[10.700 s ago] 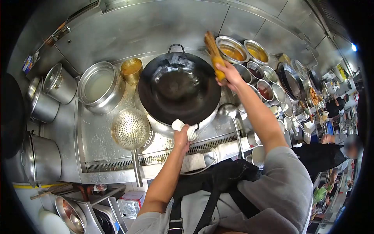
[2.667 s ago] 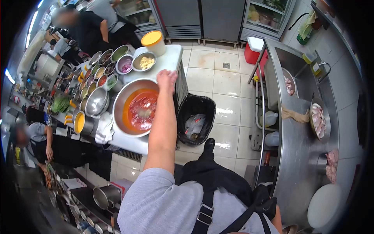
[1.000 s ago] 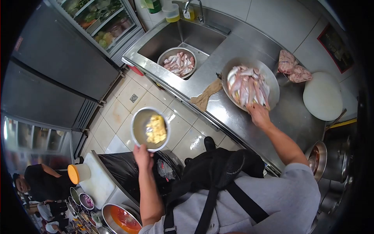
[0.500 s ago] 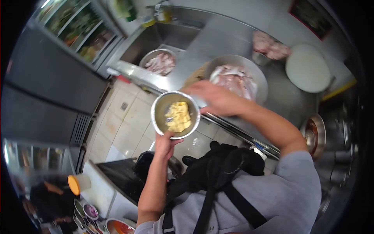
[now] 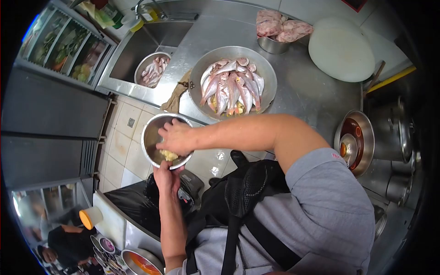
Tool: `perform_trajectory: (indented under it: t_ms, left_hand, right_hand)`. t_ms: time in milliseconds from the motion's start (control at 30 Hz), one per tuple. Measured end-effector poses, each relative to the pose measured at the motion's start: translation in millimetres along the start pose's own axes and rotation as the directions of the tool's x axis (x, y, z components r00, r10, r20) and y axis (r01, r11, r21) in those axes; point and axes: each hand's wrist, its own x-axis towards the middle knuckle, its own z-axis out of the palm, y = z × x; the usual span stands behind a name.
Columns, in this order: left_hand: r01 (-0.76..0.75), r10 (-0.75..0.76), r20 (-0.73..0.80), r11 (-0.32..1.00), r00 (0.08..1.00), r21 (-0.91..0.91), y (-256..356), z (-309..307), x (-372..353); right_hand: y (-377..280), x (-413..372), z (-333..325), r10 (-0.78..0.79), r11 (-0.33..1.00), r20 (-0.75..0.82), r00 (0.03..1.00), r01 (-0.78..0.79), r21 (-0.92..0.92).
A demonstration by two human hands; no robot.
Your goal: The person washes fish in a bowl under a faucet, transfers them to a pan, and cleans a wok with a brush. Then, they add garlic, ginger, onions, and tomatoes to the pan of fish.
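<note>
My left hand (image 5: 167, 176) grips the near rim of a small steel bowl (image 5: 150, 137) and holds it up over the floor. Pale yellow pieces (image 5: 168, 155) lie in the bowl. My right hand (image 5: 175, 136) reaches down into the bowl, fingers bent onto the yellow pieces. Just beyond, on the steel counter (image 5: 316, 101), sits a wide steel pan of whole raw fish (image 5: 233, 85).
A sink (image 5: 133, 50) holds a bowl of raw meat (image 5: 153, 69). A brown rag (image 5: 176, 94) lies at the counter edge. A round white board (image 5: 341, 49) and meat pieces (image 5: 282, 28) sit farther back. A black-lined bin (image 5: 133, 206) stands below. A person (image 5: 68, 238) works at lower left.
The view swung back to the fish counter. My right hand, half a second ago passing above the bowl, is now down inside it. My left hand has held the bowl throughout the last second.
</note>
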Motion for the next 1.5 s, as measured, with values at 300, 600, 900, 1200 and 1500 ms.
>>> perform_trajectory:
  t_ms: [300,600,900,1200,1500]
  left_hand:
    - [0.020,-0.029,0.275,0.999,0.961,0.037,36.4,38.2,8.4]
    - [-0.037,-0.024,0.344,0.985,0.938,0.170,7.6,114.6,17.7]
    - [-0.035,-0.038,0.337,0.978,0.941,0.207,16.2,201.3,40.7]
    - [-0.068,0.013,0.341,0.986,0.940,0.151,8.9,179.1,70.5]
    - [-0.117,0.098,0.231,0.991,0.968,0.070,25.7,119.6,84.9]
  right_hand:
    - [45.6,-16.5,-101.7,-0.050,0.999,0.322,0.945,0.047,0.018]
    - [52.9,-84.8,-47.6,0.259,0.966,0.046,0.965,-0.258,-0.026]
    - [142.1,-110.7,-61.1,0.283,0.957,-0.080,0.956,-0.286,-0.036]
    - [201.4,-133.8,-111.6,0.486,0.863,-0.423,0.765,-0.346,0.368]
    - [240.3,-169.8,-74.7,0.581,0.790,-0.313,0.751,-0.428,0.438]
